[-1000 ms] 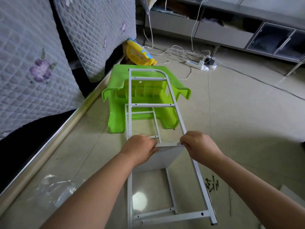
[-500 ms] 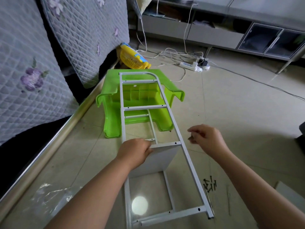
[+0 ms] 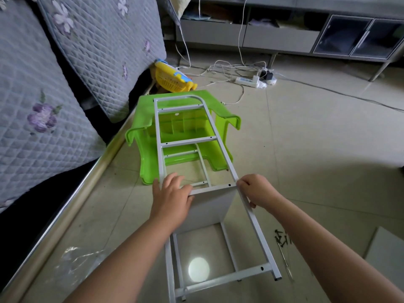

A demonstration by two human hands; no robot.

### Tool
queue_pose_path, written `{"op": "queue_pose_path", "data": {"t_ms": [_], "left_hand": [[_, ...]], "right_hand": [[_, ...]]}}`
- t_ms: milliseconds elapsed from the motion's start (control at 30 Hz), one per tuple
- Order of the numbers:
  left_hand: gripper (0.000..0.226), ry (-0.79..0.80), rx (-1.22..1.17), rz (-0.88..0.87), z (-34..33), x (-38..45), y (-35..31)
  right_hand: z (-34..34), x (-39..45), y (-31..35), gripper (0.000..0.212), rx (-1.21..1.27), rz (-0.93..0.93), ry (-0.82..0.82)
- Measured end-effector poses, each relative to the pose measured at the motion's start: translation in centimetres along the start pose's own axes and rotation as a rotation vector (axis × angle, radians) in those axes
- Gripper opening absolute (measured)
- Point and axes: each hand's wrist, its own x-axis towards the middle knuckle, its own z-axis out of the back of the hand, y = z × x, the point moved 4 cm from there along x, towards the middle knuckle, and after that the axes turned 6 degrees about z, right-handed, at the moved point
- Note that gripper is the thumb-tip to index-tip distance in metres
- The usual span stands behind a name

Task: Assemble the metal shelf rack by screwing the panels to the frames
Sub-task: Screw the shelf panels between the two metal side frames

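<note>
I see the white frame [image 3: 220, 147] lying across the floor, its far end over the green stool [image 3: 150, 132]. My left hand [image 3: 171, 199] lies flat, fingers relaxed, on the panel [image 3: 211, 207] edge. My right hand [image 3: 258, 190] grips the right rail. Screws [image 3: 282, 238] lie near the right rail; open floor [image 3: 317, 138] is to the right. The frame's lower end is cut off.
</note>
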Motion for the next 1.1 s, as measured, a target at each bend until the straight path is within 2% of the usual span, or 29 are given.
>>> {"op": "queue_pose_path", "data": {"t_ms": [67, 133, 233, 367, 500, 633, 767, 933, 1100], "left_hand": [[0.024, -0.032, -0.056, 0.053, -0.3, -0.5, 0.7], [0.012, -0.009, -0.121, 0.149, 0.4, -1.0, 0.7], [0.024, 0.11, 0.025, 0.277, 0.0, -0.8, 0.6], [0.027, 0.209, 0.059, 0.282, 0.1, 0.2, 0.1], [0.027, 0.17, -0.013, 0.288, -0.2, 0.3, 0.8], [0.027, 0.129, -0.061, 0.337, -0.6, -0.2, 0.6], [0.028, 0.103, -0.081, 0.372, -0.6, -0.7, 0.3], [0.027, 0.096, -0.097, 0.387, -0.7, -0.7, 0.3], [0.028, 0.108, -0.114, 0.399, -0.8, -0.5, 0.3]], "right_hand": [[-0.1, 0.0, -0.1, 0.041, -0.042, 0.004, 0.005], [-0.1, 0.2, -0.2, 0.041, -0.055, -0.006, -0.025], [-0.1, 0.3, -0.2, 0.04, -0.064, -0.028, -0.064], [0.0, 0.7, -0.1, 0.027, -0.055, -0.048, -0.064], [0.1, 1.1, -0.1, 0.034, -0.054, -0.049, -0.058], [0.3, 1.3, -0.1, 0.022, 0.017, -0.051, -0.057], [0.2, 1.6, 0.0, 0.021, 0.033, -0.043, -0.072], [0.2, 1.8, -0.5, 0.016, 0.198, -0.08, -0.069], [-0.2, 2.3, -1.6, 0.017, 0.557, -0.14, 0.033]]}}
